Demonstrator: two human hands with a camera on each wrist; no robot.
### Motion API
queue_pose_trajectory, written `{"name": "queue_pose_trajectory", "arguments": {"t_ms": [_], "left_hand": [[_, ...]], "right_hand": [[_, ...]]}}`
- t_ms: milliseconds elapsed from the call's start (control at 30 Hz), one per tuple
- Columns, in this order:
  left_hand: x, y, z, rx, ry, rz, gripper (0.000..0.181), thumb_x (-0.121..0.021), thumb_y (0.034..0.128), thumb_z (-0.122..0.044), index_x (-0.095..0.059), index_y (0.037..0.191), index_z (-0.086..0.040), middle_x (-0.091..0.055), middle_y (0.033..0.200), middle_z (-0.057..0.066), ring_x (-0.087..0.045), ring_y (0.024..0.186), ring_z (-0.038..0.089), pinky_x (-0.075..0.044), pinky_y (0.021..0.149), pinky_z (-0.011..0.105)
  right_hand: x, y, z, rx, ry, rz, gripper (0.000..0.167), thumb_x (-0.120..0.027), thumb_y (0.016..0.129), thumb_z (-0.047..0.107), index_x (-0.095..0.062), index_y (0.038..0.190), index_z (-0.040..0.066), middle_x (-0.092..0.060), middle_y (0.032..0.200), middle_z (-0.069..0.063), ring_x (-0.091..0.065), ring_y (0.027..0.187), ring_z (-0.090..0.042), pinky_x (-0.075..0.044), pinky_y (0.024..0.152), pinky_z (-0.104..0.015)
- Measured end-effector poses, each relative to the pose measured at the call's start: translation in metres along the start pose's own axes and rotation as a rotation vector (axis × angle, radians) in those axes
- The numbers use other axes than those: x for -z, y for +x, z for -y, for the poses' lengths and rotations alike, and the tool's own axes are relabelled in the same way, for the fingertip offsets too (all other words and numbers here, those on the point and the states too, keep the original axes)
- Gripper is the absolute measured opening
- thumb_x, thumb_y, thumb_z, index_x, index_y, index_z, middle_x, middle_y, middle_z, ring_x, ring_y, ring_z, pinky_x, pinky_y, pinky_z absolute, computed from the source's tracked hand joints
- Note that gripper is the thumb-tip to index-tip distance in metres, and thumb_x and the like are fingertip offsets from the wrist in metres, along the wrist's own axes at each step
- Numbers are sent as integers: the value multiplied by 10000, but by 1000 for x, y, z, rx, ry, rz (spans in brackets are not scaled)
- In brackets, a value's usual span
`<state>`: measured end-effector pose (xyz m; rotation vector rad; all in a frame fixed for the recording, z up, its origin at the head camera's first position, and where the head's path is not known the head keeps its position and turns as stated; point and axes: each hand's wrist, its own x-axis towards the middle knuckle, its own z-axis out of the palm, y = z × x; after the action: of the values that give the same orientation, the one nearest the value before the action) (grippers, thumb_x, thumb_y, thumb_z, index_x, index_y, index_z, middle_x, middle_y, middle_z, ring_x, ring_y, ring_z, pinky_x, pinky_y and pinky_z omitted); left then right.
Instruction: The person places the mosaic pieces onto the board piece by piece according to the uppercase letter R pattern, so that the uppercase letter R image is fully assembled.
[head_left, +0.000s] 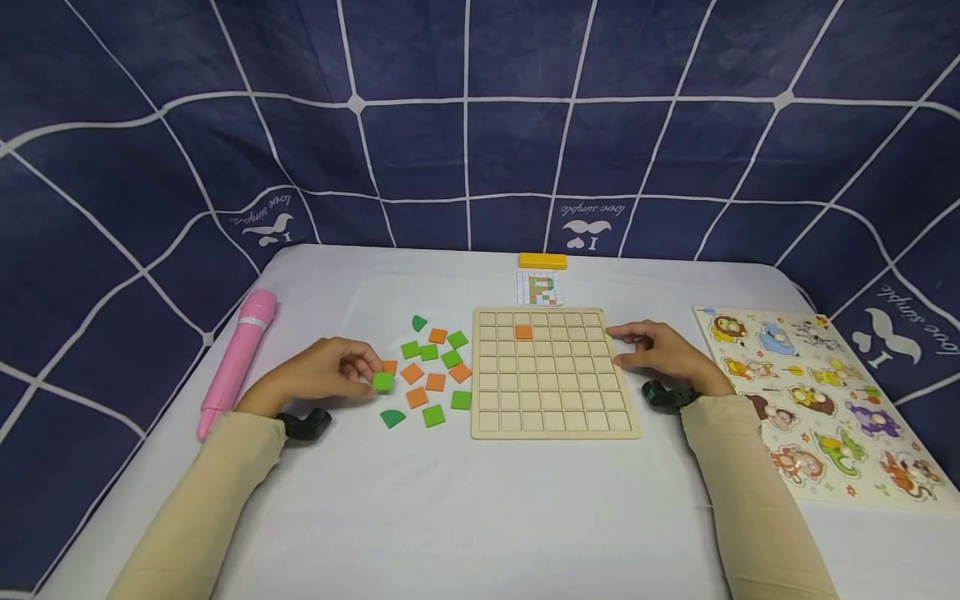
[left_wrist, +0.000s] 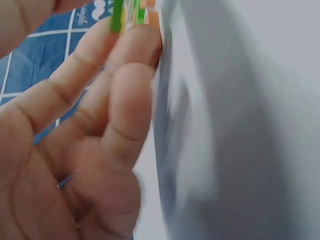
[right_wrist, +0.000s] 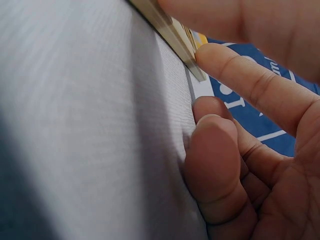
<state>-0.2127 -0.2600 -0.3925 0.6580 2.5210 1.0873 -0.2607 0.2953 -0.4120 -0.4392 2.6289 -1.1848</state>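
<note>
Between thumb and index finger, my left hand (head_left: 333, 367) pinches a green square tile (head_left: 383, 382). That tile's edge also shows at the top of the left wrist view. Just behind it an orange tile (head_left: 389, 366) is partly covered. Loose orange and green squares lie to its right, with dark green curved pieces (head_left: 392, 418) among them. The wooden grid board (head_left: 555, 423) lies flat at the centre, one orange square (head_left: 523, 332) in its top row but one. My right hand (head_left: 654, 343) touches the board's right edge with thumb and index finger; its other fingers bend loosely.
A small pattern card (head_left: 539, 289) lies behind the board, and a yellow block (head_left: 543, 261) behind that. At the left is a pink toy microphone (head_left: 238, 362). An animal puzzle board (head_left: 825, 400) occupies the right side. A dark blue cloth hangs around the table.
</note>
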Motion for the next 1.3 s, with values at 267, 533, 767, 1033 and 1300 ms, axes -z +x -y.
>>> {"name": "queue_pose_trajectory", "arguments": {"t_ms": [267, 533, 767, 1033, 1300], "left_hand": [[-7, 15, -13, -2, -20, -68, 270, -871, 835, -72, -758, 1075, -20, -746, 877, -10, -640, 792, 139, -520, 748, 228], [-18, 39, -33, 1, -39, -112, 289, -859, 845, -72, -751, 1105, -9, -763, 921, 14, -607, 768, 184, -516, 674, 243], [-28, 61, -51, 17, -38, -143, 304, -871, 873, -152, -764, 1142, -59, -779, 972, 15, -606, 768, 214, -500, 590, 293], [-44, 84, -68, -17, -67, -192, 297, -843, 901, -144, -764, 1178, -74, -791, 978, 12, -648, 812, 213, -521, 788, 346], [-57, 103, -83, -17, -131, -220, 318, -846, 935, -146, -755, 1234, -90, -815, 1023, 34, -701, 839, 209, -547, 826, 365]], "right_hand": [[0, -1, 1, 7, 7, 2, 594, -835, 925, 56, -605, 1451, -100, -597, 1217, -227, -445, 819, -179, -398, 717, -272], [0, -1, 2, 16, -4, 4, 591, -834, 937, 64, -601, 1454, -101, -597, 1212, -227, -449, 805, -177, -398, 711, -274], [0, -1, 2, 12, 0, 4, 596, -836, 931, 69, -604, 1454, -98, -601, 1223, -233, -444, 818, -181, -390, 712, -274], [0, -1, 2, 35, 1, 4, 583, -831, 933, 64, -609, 1446, -101, -614, 1234, -252, -446, 799, -172, -392, 706, -272], [1, -1, 1, 35, -7, 3, 580, -834, 933, 72, -615, 1443, -97, -619, 1245, -255, -458, 831, -176, -402, 726, -268]]}}
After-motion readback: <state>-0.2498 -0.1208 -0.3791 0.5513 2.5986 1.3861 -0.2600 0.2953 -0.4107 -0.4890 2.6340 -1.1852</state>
